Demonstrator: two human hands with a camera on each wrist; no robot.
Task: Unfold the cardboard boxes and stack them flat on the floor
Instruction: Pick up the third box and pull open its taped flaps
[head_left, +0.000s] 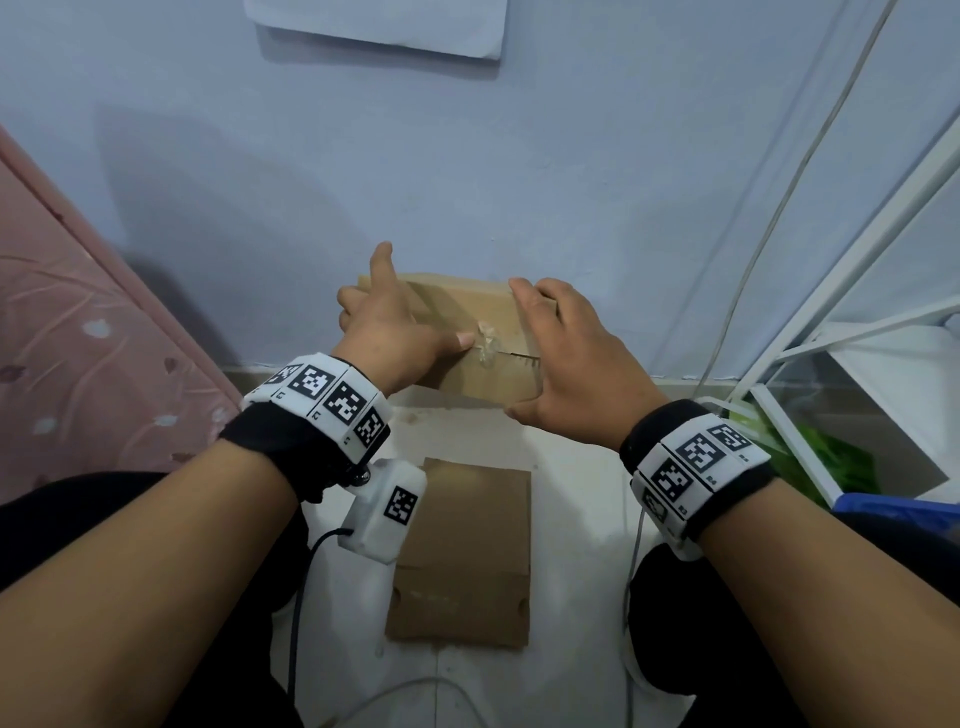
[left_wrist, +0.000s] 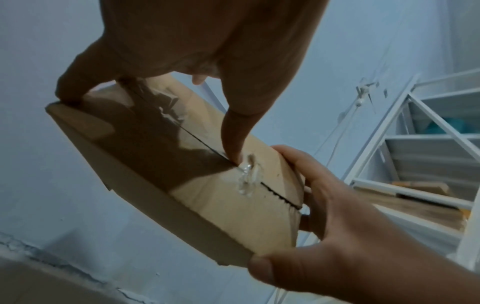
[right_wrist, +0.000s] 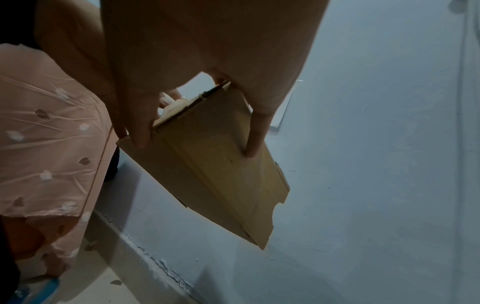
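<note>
A small brown cardboard box (head_left: 467, 374) is held in the air before the blue wall, its top seam partly split, with a crumpled bit of clear tape (head_left: 485, 343) on it. My left hand (head_left: 400, 322) holds the box's left end, its thumb pressing the seam beside the tape (left_wrist: 246, 179). My right hand (head_left: 556, 353) grips the right end, thumb underneath and fingers (right_wrist: 255, 139) over the far side of the box (right_wrist: 221, 179). Below on the white floor, a flattened cardboard box (head_left: 462, 556) lies between my knees.
A pink patterned bed cover (head_left: 78, 338) hangs at the left. A white metal rack (head_left: 857, 312) with a green bag (head_left: 831, 462) stands at the right, and a thin cable (head_left: 753, 249) runs down the wall. White paper (head_left: 379, 26) hangs high on the wall.
</note>
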